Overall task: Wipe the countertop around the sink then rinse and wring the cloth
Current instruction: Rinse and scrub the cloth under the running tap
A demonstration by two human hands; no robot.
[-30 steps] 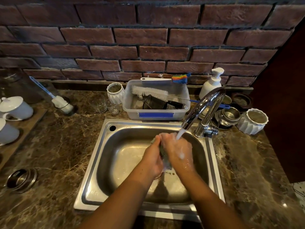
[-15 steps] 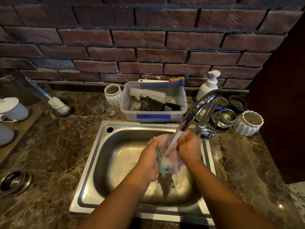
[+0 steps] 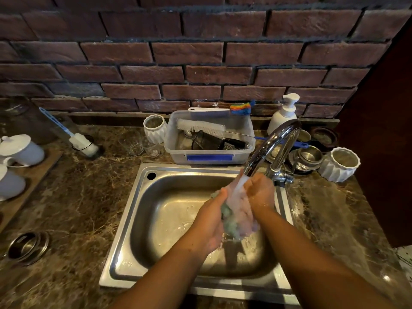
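Head view: cloth under faucet stream.
Grip: left hand and right hand both clutch the cloth.
Risk: splash onto counter; cloth likely slips into sink.

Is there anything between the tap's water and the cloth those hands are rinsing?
Nothing visible. The stream from the tap falls straight onto the cloth, which the left hand and right hand hold over the sink.
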